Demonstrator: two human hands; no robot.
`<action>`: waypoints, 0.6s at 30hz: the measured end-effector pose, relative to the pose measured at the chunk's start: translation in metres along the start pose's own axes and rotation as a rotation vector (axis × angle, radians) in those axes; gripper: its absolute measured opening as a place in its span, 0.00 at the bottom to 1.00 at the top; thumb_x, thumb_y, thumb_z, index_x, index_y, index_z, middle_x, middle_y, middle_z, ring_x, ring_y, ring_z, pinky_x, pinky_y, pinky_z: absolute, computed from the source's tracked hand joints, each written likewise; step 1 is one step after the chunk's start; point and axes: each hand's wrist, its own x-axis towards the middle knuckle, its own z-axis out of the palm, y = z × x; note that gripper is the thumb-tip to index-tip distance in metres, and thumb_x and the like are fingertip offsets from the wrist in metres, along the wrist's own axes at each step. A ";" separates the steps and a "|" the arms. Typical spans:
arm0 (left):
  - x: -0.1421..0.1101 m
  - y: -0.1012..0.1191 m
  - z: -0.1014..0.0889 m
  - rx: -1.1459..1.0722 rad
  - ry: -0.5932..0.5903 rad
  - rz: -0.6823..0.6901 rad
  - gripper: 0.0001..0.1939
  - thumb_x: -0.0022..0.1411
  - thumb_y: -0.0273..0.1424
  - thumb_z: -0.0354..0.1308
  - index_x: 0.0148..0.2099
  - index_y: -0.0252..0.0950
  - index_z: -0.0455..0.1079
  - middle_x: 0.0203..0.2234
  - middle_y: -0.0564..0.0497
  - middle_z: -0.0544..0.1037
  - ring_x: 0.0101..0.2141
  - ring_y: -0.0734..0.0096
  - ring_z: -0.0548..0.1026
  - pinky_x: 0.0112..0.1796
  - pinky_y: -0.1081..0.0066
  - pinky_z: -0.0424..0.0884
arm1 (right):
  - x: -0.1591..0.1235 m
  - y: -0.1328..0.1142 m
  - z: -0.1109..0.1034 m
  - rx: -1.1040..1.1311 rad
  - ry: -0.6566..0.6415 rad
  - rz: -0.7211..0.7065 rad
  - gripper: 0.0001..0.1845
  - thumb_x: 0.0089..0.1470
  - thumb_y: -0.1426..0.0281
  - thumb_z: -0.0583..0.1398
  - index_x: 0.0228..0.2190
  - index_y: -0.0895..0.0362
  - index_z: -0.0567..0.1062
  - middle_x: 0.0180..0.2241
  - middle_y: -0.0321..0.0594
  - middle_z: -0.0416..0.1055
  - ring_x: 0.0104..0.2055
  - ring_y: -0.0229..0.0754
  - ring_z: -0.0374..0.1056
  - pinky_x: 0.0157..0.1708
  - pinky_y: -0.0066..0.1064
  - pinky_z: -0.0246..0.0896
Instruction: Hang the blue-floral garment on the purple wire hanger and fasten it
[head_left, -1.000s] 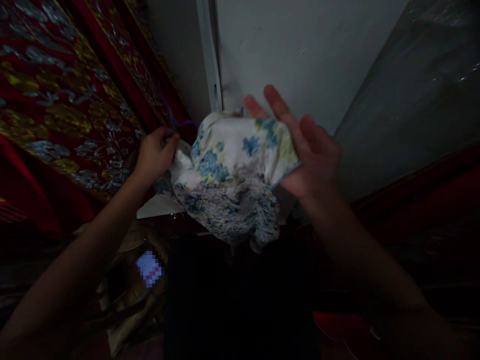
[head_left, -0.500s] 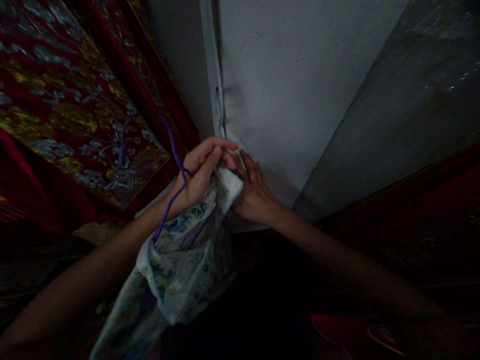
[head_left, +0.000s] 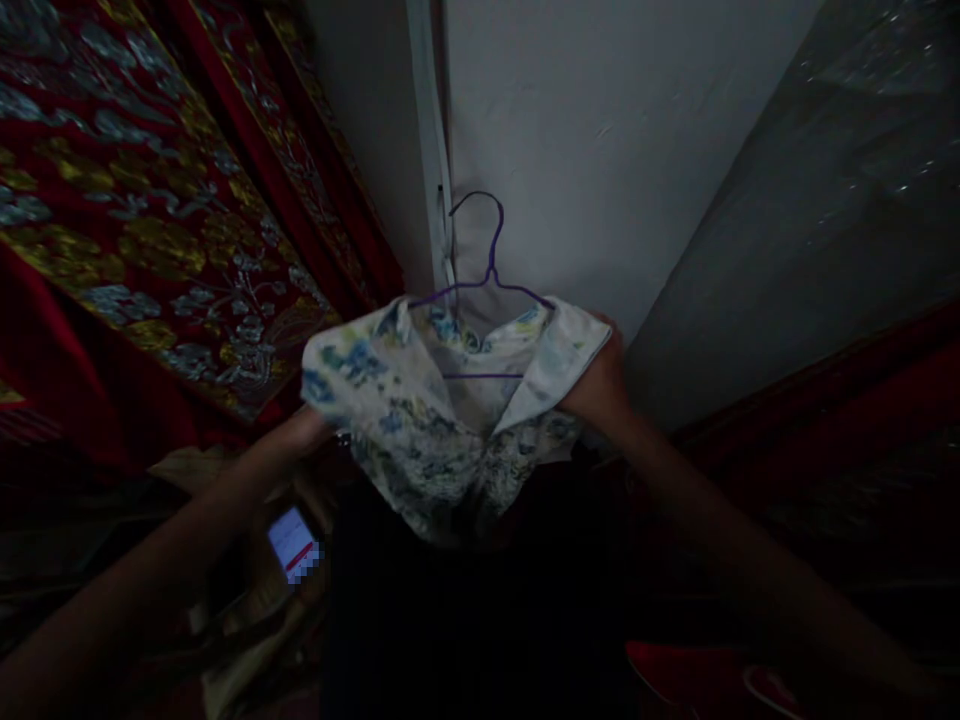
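Note:
A short floral shirt (head_left: 420, 430) in white, blue and yellow is spread open in front of me, its collar facing up. Inside its shoulders sits a purple wire hanger (head_left: 491, 275), hook upward, its lower bar showing across the neck opening. My left hand (head_left: 319, 425) is at the shirt's left shoulder, mostly covered by the cloth. At the opposite shoulder, beside the collar, my right hand (head_left: 604, 385) grips the fabric, with its fingers largely behind it. Between them the two hands hold the shirt up.
Red cloth with gold and silver embroidery (head_left: 142, 230) hangs on the left. Ahead is a pale wall panel (head_left: 585, 120) with a vertical strip (head_left: 431, 130). Clear plastic covering (head_left: 810, 220) lies to the right. A lit phone screen (head_left: 292, 545) shows low on the left.
The hanger has gone from dangling over my left wrist to standing upright inside the shirt. My hands have parted to either shoulder, and the bunched shirt is now spread out.

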 end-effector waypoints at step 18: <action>-0.074 -0.032 0.119 -0.922 0.595 -0.441 0.31 0.44 0.35 0.73 0.53 0.38 0.74 0.49 0.46 0.82 0.61 0.50 0.71 0.64 0.56 0.61 | 0.015 -0.057 -0.023 0.071 -0.044 -0.074 0.41 0.46 0.62 0.65 0.61 0.56 0.64 0.62 0.54 0.63 0.67 0.65 0.52 0.66 0.61 0.42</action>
